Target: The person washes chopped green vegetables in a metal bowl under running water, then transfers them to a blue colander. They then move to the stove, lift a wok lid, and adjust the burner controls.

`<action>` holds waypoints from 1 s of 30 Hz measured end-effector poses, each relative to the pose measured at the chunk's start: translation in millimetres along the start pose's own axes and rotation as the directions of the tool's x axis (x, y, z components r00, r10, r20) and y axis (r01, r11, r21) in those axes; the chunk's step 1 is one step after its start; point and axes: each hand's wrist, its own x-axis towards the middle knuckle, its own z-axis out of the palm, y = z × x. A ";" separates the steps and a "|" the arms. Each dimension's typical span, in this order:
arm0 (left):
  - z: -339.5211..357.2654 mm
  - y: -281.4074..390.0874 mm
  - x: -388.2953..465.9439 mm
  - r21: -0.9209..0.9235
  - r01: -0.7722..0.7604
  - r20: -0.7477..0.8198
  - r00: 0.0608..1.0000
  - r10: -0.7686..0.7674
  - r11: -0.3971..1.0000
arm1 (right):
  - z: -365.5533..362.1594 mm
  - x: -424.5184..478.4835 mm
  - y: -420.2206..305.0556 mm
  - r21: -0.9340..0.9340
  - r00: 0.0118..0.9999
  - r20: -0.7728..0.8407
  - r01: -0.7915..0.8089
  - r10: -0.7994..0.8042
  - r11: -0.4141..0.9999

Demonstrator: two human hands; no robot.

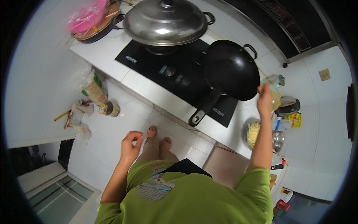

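Note:
Over the floor by my hip, my left hand is loosely curled, its thumb near the fingertips, with nothing visible in it. My right hand is raised at the right rim of a black wok, its fingers bent; whether it touches the rim or holds something small cannot be told. The wok rests on the right burner of a black glass gas hob, its long handle towards me. Behind my right hand is a yellowish container. A metal bowl of pale shredded food sits beside my right forearm.
A large lidded steel pot stands on the left burner. Left of it lie a pink basket and a round board. Bottles and bags stand on the floor at left. A small steel bowl is at right; a range hood hangs above.

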 end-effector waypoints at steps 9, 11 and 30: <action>16.4 16.2 -3.1 -0.060 -0.196 0.306 0.930 0.205 0.979 | -54.9 -312.6 -9.0 0.625 0.765 0.151 -0.564 0.626 0.539; 11.4 16.6 -5.2 -0.084 -0.256 0.382 0.884 0.268 0.963 | -46.8 -387.2 -40.4 0.509 0.478 0.169 -0.791 0.862 0.340; -119.7 -71.4 -102.9 0.023 -0.206 0.759 0.641 0.117 0.978 | -40.2 -891.9 -312.0 0.566 -0.776 0.218 -0.393 0.591 -0.725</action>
